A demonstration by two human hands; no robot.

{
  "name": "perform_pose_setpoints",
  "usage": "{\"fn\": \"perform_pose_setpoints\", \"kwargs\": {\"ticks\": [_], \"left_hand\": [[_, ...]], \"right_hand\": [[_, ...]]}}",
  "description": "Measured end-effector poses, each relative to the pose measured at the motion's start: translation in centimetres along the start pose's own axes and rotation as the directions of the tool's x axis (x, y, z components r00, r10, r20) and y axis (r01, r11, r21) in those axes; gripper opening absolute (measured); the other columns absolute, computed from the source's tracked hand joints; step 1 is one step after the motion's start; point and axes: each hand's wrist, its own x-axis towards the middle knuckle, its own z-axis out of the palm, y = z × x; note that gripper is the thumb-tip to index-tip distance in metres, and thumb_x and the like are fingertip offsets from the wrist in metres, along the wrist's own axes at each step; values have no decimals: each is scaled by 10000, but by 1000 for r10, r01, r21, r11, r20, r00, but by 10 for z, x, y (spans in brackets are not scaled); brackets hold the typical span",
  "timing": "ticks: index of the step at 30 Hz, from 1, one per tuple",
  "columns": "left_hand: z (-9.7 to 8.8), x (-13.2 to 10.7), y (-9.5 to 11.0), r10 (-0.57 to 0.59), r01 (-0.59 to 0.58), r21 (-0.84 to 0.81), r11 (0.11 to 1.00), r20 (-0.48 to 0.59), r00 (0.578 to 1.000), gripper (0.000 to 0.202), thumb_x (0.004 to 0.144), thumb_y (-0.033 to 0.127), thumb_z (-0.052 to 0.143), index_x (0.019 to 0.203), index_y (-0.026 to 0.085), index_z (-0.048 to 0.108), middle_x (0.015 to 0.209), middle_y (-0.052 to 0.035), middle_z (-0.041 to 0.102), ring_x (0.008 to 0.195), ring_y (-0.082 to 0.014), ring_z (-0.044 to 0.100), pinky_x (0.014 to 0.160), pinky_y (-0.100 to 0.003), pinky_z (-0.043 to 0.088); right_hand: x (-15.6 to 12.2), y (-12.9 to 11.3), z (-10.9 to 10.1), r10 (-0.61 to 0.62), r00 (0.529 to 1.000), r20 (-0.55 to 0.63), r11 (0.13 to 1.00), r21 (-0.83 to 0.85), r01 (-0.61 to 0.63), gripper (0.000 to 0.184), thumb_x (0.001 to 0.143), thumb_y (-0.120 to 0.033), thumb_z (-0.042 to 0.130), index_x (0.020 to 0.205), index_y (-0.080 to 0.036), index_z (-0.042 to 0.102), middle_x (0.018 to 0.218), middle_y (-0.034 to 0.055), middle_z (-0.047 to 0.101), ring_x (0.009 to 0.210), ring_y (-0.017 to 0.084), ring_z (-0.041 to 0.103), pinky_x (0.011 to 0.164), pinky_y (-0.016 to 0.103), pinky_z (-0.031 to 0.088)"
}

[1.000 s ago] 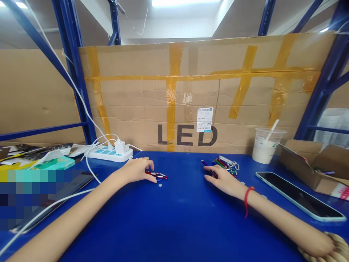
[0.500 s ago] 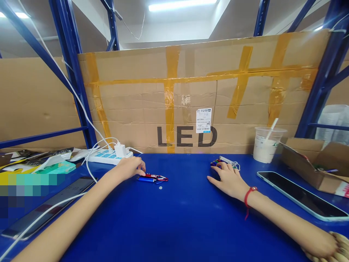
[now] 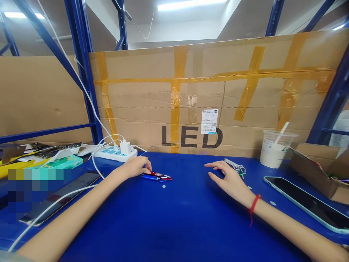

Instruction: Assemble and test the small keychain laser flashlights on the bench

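My left hand (image 3: 136, 166) is curled, its fingertips pressed together at the near end of a small red metal cylinder (image 3: 158, 174) with a clip, like a keychain light. Beside it lies a similar blue cylinder (image 3: 149, 177); both rest on the blue table (image 3: 174, 225). On the right, my right hand (image 3: 227, 179), with a red string bracelet, is open with fingers stretched out to the left. Just behind it sits a small bunch of silver and green keychain pieces (image 3: 237, 166), partly covered by the hand. Whether any finger touches the bunch is unclear.
A power strip (image 3: 111, 153) with cables and a phone (image 3: 68, 196) lie at left, near packaging (image 3: 58, 162). To the right are a cup with a straw (image 3: 274, 151), another phone (image 3: 308, 203) and an open cardboard box (image 3: 313, 171). A tall cardboard sheet (image 3: 141, 109) stands behind.
The view has turned slightly left, so everything sits further right. My right hand has shifted left off the keychain bunch, fingers straighter, showing more of it. My left hand stays at the red cylinder.
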Motion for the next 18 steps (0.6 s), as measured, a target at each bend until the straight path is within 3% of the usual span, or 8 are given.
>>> {"fn": "perform_pose_setpoints", "kwargs": {"ticks": [5, 9, 14, 18], "left_hand": [[2, 1, 6, -29, 33, 91, 995, -44, 999, 166, 819, 270, 495, 872, 225, 646, 942, -29, 688, 890, -206, 612, 671, -267, 410], [3, 3, 8, -11, 42, 157, 987, -194, 981, 208, 887, 276, 412, 941, 186, 592, 919, -79, 680, 859, -234, 624, 699, -314, 419], [4, 0, 25, 117, -64, 139, 988, -416, 902, 224, 931, 295, 335, 972, 187, 526, 933, -67, 654, 836, -199, 624, 715, -303, 426], [5, -11, 55, 167, -153, 69, 986, -488, 857, 217, 937, 294, 327, 982, 196, 515, 910, -29, 649, 799, -163, 616, 684, -268, 432]], "right_hand": [[-2, -4, 1, -28, 1000, 8, 999, 26, 28, 245, 776, -330, 504, 951, -242, 650, 1000, 67, 607, 885, 223, 565, 758, 368, 481], [-3, -3, 3, -24, 999, 41, 999, 33, 23, 258, 783, -338, 496, 967, -237, 646, 1003, 71, 600, 893, 223, 565, 760, 368, 486], [-3, -2, 5, -16, 997, 76, 999, 43, 13, 274, 798, -361, 507, 1005, -241, 639, 990, 57, 605, 885, 211, 567, 788, 366, 479], [-7, -15, 5, -37, 990, 140, 995, 94, 24, 326, 815, -425, 524, 1073, -245, 609, 1022, 53, 600, 927, 205, 558, 836, 360, 464]]}}
